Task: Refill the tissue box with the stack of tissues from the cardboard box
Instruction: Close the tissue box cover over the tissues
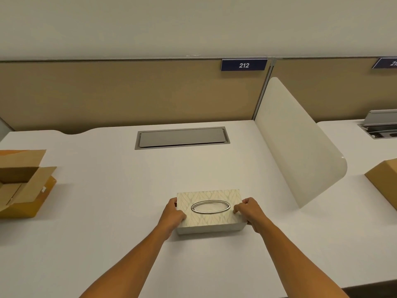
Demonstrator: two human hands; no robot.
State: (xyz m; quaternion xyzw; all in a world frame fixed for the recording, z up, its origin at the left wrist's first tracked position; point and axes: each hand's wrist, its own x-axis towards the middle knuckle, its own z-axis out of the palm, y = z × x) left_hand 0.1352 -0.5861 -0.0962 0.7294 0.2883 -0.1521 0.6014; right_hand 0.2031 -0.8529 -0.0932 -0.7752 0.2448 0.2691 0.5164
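Observation:
A cream tissue box with a leaf pattern and a silver oval ring on its top lies flat on the white desk, in front of me. My left hand grips its left end. My right hand grips its right end, thumb on top. An open brown cardboard box with its flaps up sits at the desk's left edge, well apart from both hands. Its inside is mostly in shadow, and I see no tissues in it.
A grey cable hatch is set flush into the desk behind the tissue box. A white rounded divider panel stands along the right side. Beyond it another brown box sits on the neighbouring desk. A beige partition wall closes the back.

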